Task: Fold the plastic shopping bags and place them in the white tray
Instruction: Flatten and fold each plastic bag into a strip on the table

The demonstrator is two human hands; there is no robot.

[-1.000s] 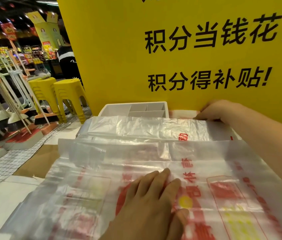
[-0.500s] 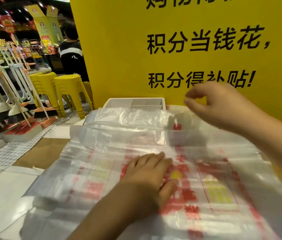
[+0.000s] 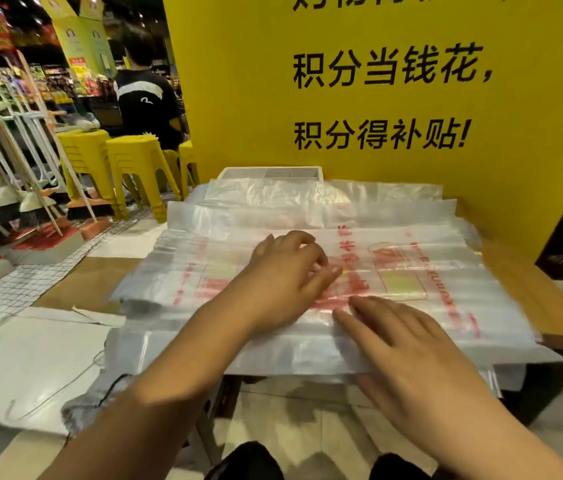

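Plastic shopping bags [image 3: 307,355] lie flat in a loose stack on a table [image 3: 550,306], directly under both hands. The top bag [image 3: 446,271] is translucent white with red and yellow print. Its long axis runs left to right across the table, and the lines of red lettering run away from the person, so the print lies sideways. Which end holds the handles cannot be told. The bags in the stack cannot be counted, though several layered edges show.

The left hand [image 3: 287,278] rests on the middle of the top bag, fingers loosely bent, tips pressing the plastic and closed round nothing. The right hand [image 3: 411,351] lies just beside it, nearer the person, with straight, slightly spread fingers flat on the bag's near edge, grasping nothing.

Beyond the left fingertips, at the far side of the stack, one rumpled clear bundle of plastic [image 3: 273,194] lies with its length also left to right. Just behind it sits one white tray [image 3: 238,173] with dividers inside, its front hidden by the plastic. Behind the tray stands one yellow board [image 3: 532,133] with black Chinese characters.

Well to the left of the left hand are at least two stacks of yellow stools [image 3: 131,157], a row of brooms and mops [image 3: 31,202], and one person in a black top [image 3: 145,102], back turned.
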